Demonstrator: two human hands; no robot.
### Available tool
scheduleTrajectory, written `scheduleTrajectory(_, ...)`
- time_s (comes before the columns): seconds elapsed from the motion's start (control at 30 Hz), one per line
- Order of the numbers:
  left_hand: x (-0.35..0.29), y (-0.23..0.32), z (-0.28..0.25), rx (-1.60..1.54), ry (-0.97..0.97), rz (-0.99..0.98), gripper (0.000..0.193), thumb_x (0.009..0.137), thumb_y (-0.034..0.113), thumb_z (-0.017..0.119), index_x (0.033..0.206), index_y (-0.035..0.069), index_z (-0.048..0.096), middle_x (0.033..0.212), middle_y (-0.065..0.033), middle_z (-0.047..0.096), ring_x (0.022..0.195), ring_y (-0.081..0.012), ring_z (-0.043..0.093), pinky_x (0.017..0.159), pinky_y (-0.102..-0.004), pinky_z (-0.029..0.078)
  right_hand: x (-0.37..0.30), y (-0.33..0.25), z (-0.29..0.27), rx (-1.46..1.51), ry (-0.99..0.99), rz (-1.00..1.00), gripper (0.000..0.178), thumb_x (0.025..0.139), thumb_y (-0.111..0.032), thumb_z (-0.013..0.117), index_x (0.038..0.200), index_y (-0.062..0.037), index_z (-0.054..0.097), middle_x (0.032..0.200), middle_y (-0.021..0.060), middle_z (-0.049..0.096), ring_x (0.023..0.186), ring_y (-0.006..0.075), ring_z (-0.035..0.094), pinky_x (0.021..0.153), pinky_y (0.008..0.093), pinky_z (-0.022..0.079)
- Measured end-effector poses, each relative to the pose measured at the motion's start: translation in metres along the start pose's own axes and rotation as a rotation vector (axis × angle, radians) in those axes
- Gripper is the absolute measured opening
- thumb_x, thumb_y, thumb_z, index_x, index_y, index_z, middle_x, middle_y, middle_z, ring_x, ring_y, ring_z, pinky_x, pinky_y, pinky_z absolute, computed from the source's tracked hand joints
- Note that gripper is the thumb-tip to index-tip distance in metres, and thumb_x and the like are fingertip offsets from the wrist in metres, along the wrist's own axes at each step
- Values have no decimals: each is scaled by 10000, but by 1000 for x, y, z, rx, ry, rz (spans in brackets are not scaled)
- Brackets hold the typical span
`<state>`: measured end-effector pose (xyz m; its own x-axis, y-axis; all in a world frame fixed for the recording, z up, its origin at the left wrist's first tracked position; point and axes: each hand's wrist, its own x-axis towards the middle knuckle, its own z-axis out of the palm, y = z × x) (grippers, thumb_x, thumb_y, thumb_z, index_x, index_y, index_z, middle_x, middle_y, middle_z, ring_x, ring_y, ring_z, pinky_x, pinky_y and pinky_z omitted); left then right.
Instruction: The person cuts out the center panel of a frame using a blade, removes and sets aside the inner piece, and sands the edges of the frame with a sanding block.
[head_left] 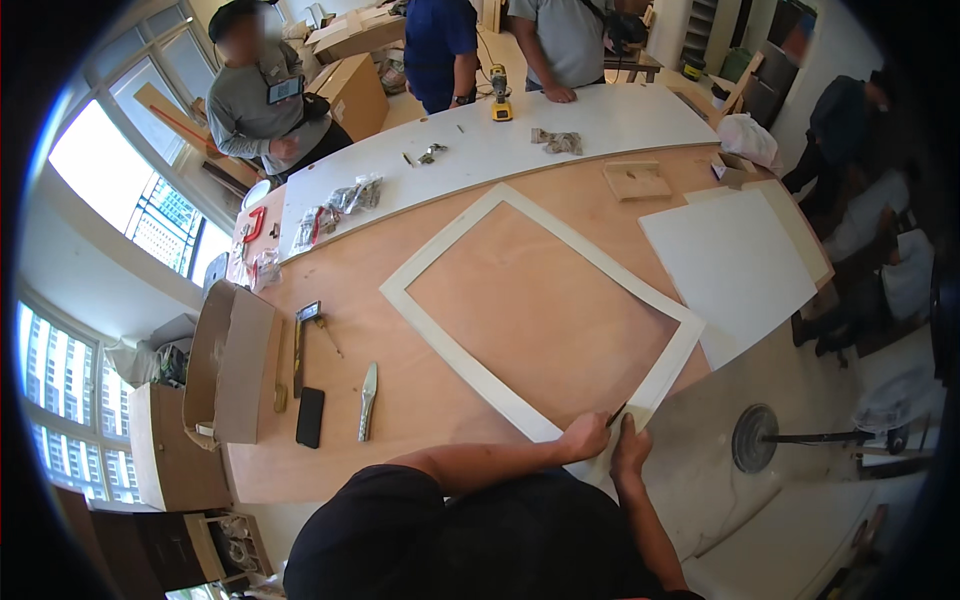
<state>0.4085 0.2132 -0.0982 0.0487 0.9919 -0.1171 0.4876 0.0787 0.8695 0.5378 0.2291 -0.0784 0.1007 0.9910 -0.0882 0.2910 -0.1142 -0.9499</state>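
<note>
A large white rectangular frame (470, 372) lies flat on the wooden tabletop, its near corner at the table's front edge. My left hand (585, 437) is closed at that corner around a thin dark tool (617, 411); its exact kind is too small to tell. Right beside it, my right hand (630, 447) grips the near end of the frame's right side, thumb up. Both hands partly hide the corner. To the left on the table lie a putty-knife-shaped tool (368, 402), a black phone (310, 418) and a try square (300, 345).
A long white panel (400, 190) spans the table's far side, carrying a yellow drill (501, 95) and bagged hardware (355, 195). White sheets (730, 265) lie at right, a cardboard box (240, 370) stands at left. Several people stand beyond the table. A floor fan (755, 437) is at right.
</note>
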Motion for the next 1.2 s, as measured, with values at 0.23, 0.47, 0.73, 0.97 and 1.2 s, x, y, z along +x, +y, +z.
scheduleTrajectory(0.23, 43, -14, -75, -41, 186, -86, 325, 950, 154, 556, 1258, 69, 618, 964, -324, 684, 913, -499, 679, 767, -574, 539, 9, -25, -10, 700, -130, 441, 275, 1042, -213, 519, 1150, 26, 604, 1072, 189, 674, 972, 283, 675, 753, 425, 582)
scheduleTrajectory(0.47, 18, -62, -177, 310, -34, -44, 334, 924, 154, 553, 1232, 69, 651, 1049, -250, 710, 982, -449, 676, 828, -537, 537, 26, 17, -29, 815, -291, 671, 321, 1032, -255, 532, 1147, 41, 584, 1053, 215, 664, 959, 345, 680, 744, 476, 592)
scheduleTrajectory(0.73, -13, -88, -180, 306, -188, 2, 262, 929, 147, 594, 1143, 24, 682, 945, -235, 707, 923, -431, 679, 813, -505, 539, 22, 15, -35, 608, -434, 661, 239, 956, -178, 660, 1000, 56, 645, 824, 188, 690, 763, 326, 705, 724, 449, 590)
scheduleTrajectory(0.97, -20, -86, -172, 414, -260, -4, 273, 925, 152, 596, 1169, 69, 684, 973, -226, 720, 939, -431, 686, 825, -524, 542, 23, 5, -29, 382, -298, 619, 217, 892, -99, 705, 1032, 54, 642, 859, 175, 699, 793, 306, 716, 714, 414, 604)
scheduleTrajectory(1.2, -29, -71, -160, 344, -210, 12, 251, 933, 183, 585, 1125, 64, 696, 982, -225, 719, 944, -435, 685, 841, -536, 539, 50, -27, -52, 705, -442, 490, 313, 909, -79, 642, 1201, 23, 593, 1086, 161, 686, 899, 280, 706, 742, 430, 616)
